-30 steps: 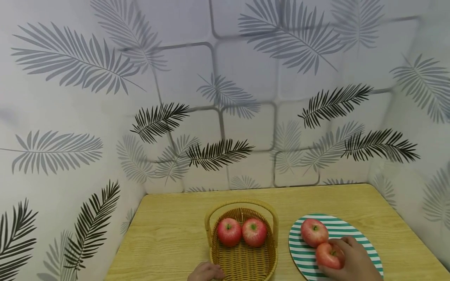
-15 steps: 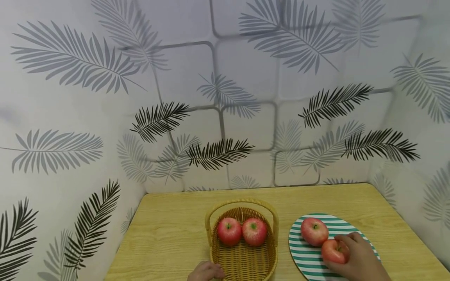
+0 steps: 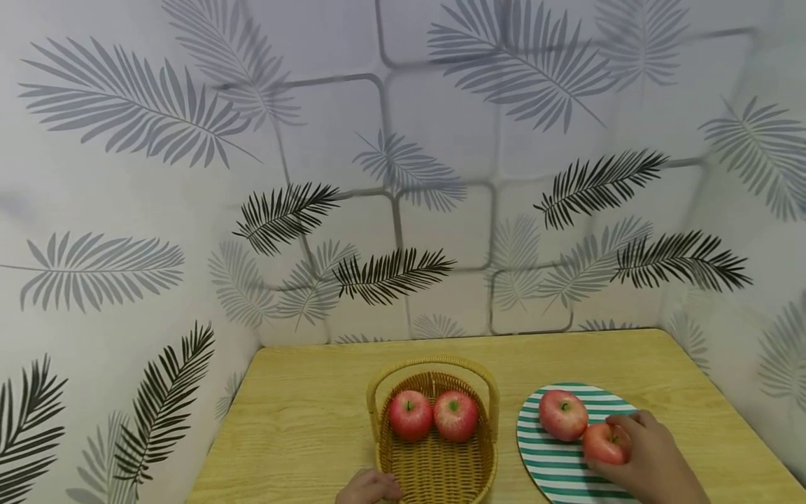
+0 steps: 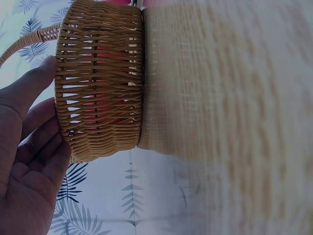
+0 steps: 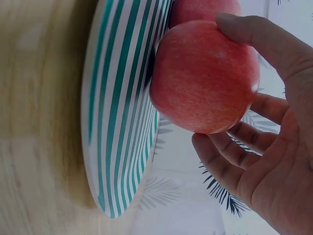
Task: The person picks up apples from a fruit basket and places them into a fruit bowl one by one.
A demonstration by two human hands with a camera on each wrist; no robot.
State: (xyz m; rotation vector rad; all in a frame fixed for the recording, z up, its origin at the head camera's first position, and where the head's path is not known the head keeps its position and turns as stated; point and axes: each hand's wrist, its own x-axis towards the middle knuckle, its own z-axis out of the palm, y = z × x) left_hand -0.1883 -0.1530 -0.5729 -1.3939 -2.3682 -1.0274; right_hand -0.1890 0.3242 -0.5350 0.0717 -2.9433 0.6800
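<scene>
Nearest, at the bottom edge, is the left hand [image 3: 370,488]. Its thumb and bent fingers hold the rim on the left side of the yellow-brown, woven, oval basket [image 3: 437,479]. In the left wrist view, the thumb tip touches the rim and the other fingers curl up close to it.

The right hand [image 3: 648,455] is over the flat, round plate with green and white stripes [image 3: 543,455]. It holds a shiny, round, red apple [image 3: 606,444] between the thumb and the fingertips. This apple is over the plate; I cannot tell if its bottom touches it.

A bit farther back, a round, pinkish-red apple with a short stem [image 3: 563,415] sits on the plate, just beside the held one. Inside the basket, near its back end, are two more round apples side by side: a red one on the left [image 3: 411,416] and a pink-and-red one on the right [image 3: 456,416]. The basket's curved handle [image 3: 434,362] stands up.

The basket and the plate sit apart on a light yellow wooden table [image 3: 302,406]. Farthest away is a pale grey wall [image 3: 441,140] with black and grey leaves on it.
</scene>
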